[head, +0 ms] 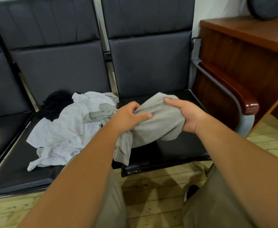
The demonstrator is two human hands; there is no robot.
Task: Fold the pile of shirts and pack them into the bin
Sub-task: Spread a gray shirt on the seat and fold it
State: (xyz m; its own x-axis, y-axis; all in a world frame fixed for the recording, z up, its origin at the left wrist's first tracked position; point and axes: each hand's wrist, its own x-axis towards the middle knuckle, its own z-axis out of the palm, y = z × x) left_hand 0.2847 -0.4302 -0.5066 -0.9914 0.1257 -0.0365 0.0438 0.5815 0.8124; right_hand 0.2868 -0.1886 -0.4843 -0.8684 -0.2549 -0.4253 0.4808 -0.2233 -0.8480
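A bunched grey shirt [158, 127] is held up over the right-hand seat of a black bench. My left hand [130, 116] grips its left side, with the thumb on top of the cloth. My right hand [187, 115] grips its right end, fingers curled over the top fold. A loose end of the shirt hangs down to the seat's front edge. On the middle seat lies a pile of shirts [65, 130]: white ones crumpled on top, a grey one among them, and a black one [56, 105] at the back. No bin is in view.
The black bench [168, 155] has padded backrests and a metal armrest with a wooden pad [240, 97] at the right. A brown wooden desk [250, 46] stands to the right of it. My knees and the pale wooden floor [153, 191] are below.
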